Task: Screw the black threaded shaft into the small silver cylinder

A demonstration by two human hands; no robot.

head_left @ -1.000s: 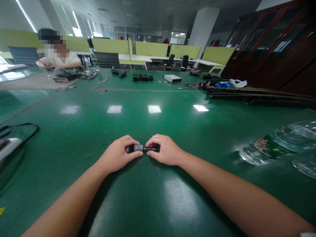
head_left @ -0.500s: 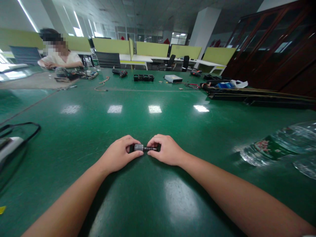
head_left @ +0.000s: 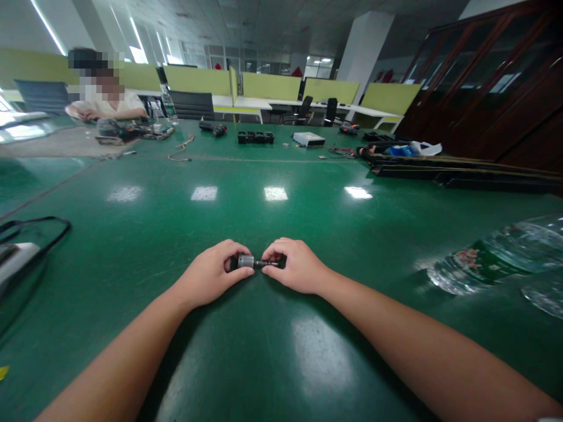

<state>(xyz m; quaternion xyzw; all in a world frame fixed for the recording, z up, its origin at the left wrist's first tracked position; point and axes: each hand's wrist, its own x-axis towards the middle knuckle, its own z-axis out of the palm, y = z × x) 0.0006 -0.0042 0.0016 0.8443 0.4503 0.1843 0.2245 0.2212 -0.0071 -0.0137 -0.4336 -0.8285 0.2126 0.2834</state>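
Note:
Both hands are at a small silver cylinder with a thin ridged dark shaft, which looks like a small motor (head_left: 246, 261), lying sideways low over the green table. My left hand (head_left: 217, 271) has its thumb and fingers closed around the silver body. The thumb and fingers of my right hand (head_left: 295, 266) pinch the thin shaft (head_left: 266, 264) at its right side. Part of the shaft's far end is hidden in the right fingers. The hands are a short gap apart, facing each other.
Large clear plastic bottles (head_left: 484, 264) lie at the right. A black cable (head_left: 53, 220) and a white device (head_left: 20, 264) are at the left. Across the table (head_left: 281, 223) are a black tray-like part (head_left: 255, 138), a white box (head_left: 308, 139), dark panels and a seated person (head_left: 108, 99).
The silver body and my left hand have shifted very slightly left, and a little more of the thin shaft shows. My right hand stays nearly in place.

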